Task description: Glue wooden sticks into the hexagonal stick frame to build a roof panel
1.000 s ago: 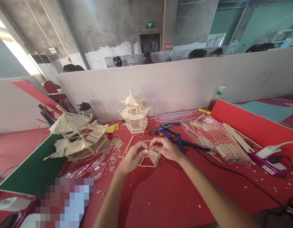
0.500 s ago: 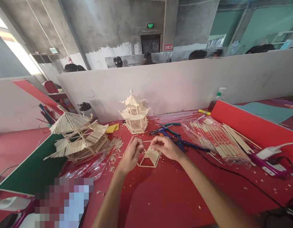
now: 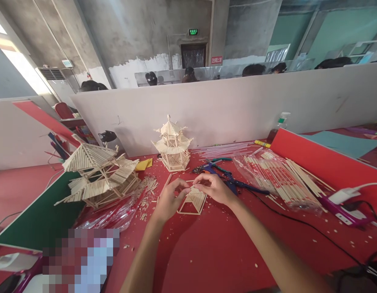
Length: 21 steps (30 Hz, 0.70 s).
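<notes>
Red table (image 3: 207, 252): left hand (image 3: 168, 201) and right hand (image 3: 214, 189), fingers pinched, fitting stick piece onto roof panel (image 3: 194, 199) between them; next calls for steady seating.

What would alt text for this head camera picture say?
Two bare hands, left hand and right hand, meet over a flat stick panel on a red table. Two stick pavilions, a large one and a small one, stand behind.

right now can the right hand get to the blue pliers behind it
Probably yes: the right hand sits at the stick panel, and the blue pliers lie just beyond it on open red table with nothing between.
</notes>
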Each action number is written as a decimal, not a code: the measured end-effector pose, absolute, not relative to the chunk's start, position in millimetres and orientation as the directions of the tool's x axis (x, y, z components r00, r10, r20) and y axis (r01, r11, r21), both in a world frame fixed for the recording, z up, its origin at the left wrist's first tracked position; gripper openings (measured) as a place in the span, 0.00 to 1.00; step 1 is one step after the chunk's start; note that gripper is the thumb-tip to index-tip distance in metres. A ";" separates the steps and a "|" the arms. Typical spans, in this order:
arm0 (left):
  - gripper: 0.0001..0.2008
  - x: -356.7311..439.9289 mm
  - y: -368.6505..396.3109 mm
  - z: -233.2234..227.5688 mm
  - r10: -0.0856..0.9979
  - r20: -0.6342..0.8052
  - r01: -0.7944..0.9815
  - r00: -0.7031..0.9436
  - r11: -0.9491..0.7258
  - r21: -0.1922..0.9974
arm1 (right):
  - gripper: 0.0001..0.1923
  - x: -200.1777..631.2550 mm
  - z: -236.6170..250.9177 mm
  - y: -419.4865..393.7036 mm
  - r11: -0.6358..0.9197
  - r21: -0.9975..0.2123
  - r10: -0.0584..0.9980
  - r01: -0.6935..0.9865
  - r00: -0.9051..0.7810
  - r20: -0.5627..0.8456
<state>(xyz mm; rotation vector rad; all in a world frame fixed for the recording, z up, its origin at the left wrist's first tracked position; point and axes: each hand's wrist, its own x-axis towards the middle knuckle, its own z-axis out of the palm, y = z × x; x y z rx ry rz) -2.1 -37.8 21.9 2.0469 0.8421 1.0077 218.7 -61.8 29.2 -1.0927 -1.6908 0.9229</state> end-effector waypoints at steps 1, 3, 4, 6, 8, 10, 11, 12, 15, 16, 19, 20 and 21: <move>0.09 -0.7 -38.3 21.3 0.777 0.383 0.240 0.500 -0.549 0.801 | 0.14 218.4 29.1 -61.9 0.334 -0.902 0.936 0.274 -0.214 0.281; 0.10 0.3 -38.2 20.0 0.768 0.374 0.238 0.520 -0.551 0.800 | 0.14 217.9 29.0 -62.4 0.337 -0.898 0.934 0.282 -0.221 0.281; 0.10 0.2 -37.9 19.5 0.764 0.370 0.239 0.529 -0.552 0.799 | 0.13 217.8 29.0 -62.6 0.339 -0.897 0.933 0.285 -0.224 0.282; 0.11 -0.8 -37.6 18.9 0.751 0.361 0.239 0.553 -0.558 0.795 | 0.13 217.5 29.2 -63.1 0.344 -0.895 0.930 0.285 -0.234 0.283; 0.10 -1.7 -38.3 18.8 0.729 0.354 0.239 0.586 -0.573 0.784 | 0.11 217.3 29.3 -63.4 0.350 -0.894 0.926 0.280 -0.249 0.285; 0.10 -2.1 -39.7 18.9 0.704 0.350 0.242 0.619 -0.594 0.767 | 0.10 217.0 29.0 -63.4 0.356 -0.895 0.921 0.271 -0.263 0.287; 0.09 -2.2 -40.5 18.9 0.694 0.349 0.245 0.630 -0.603 0.759 | 0.09 216.9 28.8 -63.3 0.356 -0.896 0.920 0.265 -0.267 0.286; 0.09 -2.4 -41.1 18.8 0.687 0.348 0.249 0.638 -0.611 0.751 | 0.09 216.8 28.4 -63.0 0.354 -0.898 0.920 0.260 -0.269 0.285; 0.08 -4.2 -40.3 18.2 0.694 0.355 0.273 0.627 -0.622 0.734 | 0.10 217.1 27.3 -61.8 0.339 -0.908 0.926 0.246 -0.257 0.276; 0.08 -5.4 -39.0 18.1 0.705 0.362 0.285 0.610 -0.621 0.730 | 0.10 217.4 27.0 -61.3 0.333 -0.912 0.929 0.241 -0.249 0.273; 0.08 -9.3 -34.0 18.6 0.746 0.381 0.318 0.547 -0.606 0.729 | 0.12 218.6 26.9 -60.1 0.320 -0.921 0.936 0.224 -0.224 0.271; 0.07 -10.2 -32.6 18.9 0.753 0.383 0.323 0.535 -0.601 0.731 | 0.13 218.9 27.1 -59.9 0.318 -0.923 0.938 0.218 -0.218 0.271; 0.07 -10.5 -31.8 19.2 0.757 0.384 0.322 0.529 -0.597 0.734 | 0.13 219.1 27.5 -59.9 0.316 -0.925 0.938 0.213 -0.214 0.271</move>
